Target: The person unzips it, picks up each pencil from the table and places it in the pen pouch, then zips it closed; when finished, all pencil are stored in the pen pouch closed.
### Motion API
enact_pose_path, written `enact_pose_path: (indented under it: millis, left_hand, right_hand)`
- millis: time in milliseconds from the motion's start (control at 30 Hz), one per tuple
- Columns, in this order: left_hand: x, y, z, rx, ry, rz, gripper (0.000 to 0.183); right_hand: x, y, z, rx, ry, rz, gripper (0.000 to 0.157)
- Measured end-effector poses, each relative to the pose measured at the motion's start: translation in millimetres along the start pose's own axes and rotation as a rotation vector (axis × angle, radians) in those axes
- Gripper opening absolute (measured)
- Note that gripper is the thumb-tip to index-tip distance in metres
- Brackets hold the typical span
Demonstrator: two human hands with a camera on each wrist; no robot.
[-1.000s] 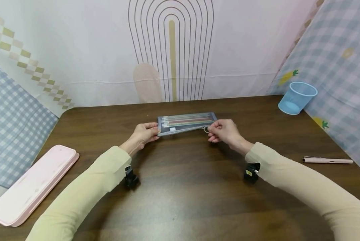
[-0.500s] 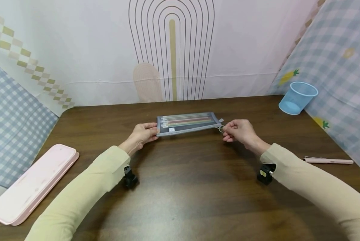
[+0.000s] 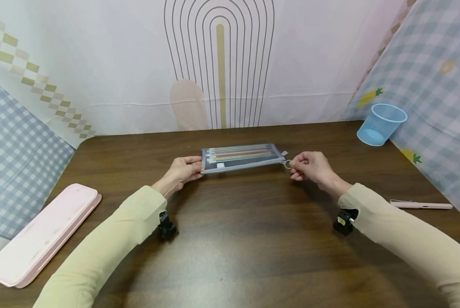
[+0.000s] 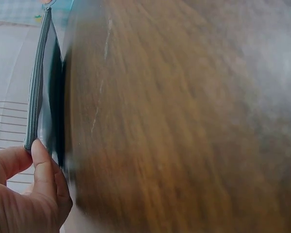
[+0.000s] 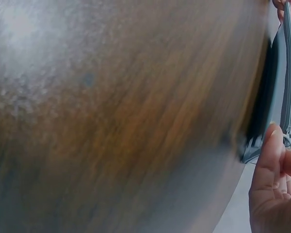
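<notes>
A grey see-through zippered pencil pouch (image 3: 241, 157) holds several pencils and is tilted up in front of me. My left hand (image 3: 181, 173) pinches its left end between thumb and fingers. At the pouch's right corner a ring zipper pull (image 3: 287, 164) hangs from the slider, and my right hand (image 3: 312, 168) pinches that ring. The zipper edge runs straight along the near side, with the slider at its right end. In the left wrist view the left hand (image 4: 31, 189) grips the pouch corner; the right wrist view has the right hand (image 5: 274, 179) at the slider end.
A long pink pencil case (image 3: 45, 235) lies at the left of the brown table (image 3: 230, 239). On the right are a pale pink pen (image 3: 422, 205) and a light blue mesh cup (image 3: 381, 125). Patterned cloth (image 3: 311, 64) hangs behind the table.
My right hand has moved right, drawing the zipper pull along the pouch's near edge to its right end; the gaping edge has closed up. My left hand has stayed in place.
</notes>
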State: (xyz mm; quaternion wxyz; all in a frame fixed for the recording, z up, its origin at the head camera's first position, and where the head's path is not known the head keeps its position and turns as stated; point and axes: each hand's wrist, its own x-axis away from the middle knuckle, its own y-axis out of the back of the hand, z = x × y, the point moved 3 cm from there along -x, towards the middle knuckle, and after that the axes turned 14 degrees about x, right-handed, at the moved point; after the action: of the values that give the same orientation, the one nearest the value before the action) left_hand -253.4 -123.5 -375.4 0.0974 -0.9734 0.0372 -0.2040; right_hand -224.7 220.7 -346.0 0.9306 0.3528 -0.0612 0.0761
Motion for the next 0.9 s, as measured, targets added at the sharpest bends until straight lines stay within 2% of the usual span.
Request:
enact_pose_path:
  millis: [133,233,333,433,567,667,800,900]
  left_hand:
    - [0.4,-0.3,-0.2,-0.007,-0.006,0.004,0.048]
    - [0.5,0.1,0.3,-0.022,-0.008,0.004,0.048]
    - [1.1,0.1,1.0,-0.029,-0.007,0.007,0.048]
    - [2.1,-0.7,1.4,-0.035,-0.007,0.015,0.049]
    - [1.5,-2.3,1.5,-0.048,-0.003,0.018,0.049]
    - [-0.3,-3.2,1.0,-0.062,-0.008,0.013,0.050]
    - [-2.2,-3.5,-0.9,-0.099,-0.020,0.000,0.051]
    - [-3.5,-3.3,-3.2,-0.155,-0.036,-0.008,0.052]
  right_hand:
    - [1,-1.1,-2,-0.013,0.011,0.038,0.018]
    - [0,-4.7,-4,-0.071,0.006,0.088,0.016]
    - [-3,-9.2,-5,-0.155,-0.024,0.116,0.017]
    - [-8,-12.5,-5,-0.194,-0.061,0.111,0.024]
    - [-15,-14.0,-5,-0.173,-0.104,0.112,0.040]
    - [-21,-15.7,-5,-0.156,-0.122,0.158,0.048]
    - [-30,-18.9,-5,-0.145,-0.137,0.224,0.050]
    - [-36,-19.8,-4,-0.098,-0.129,0.217,0.048]
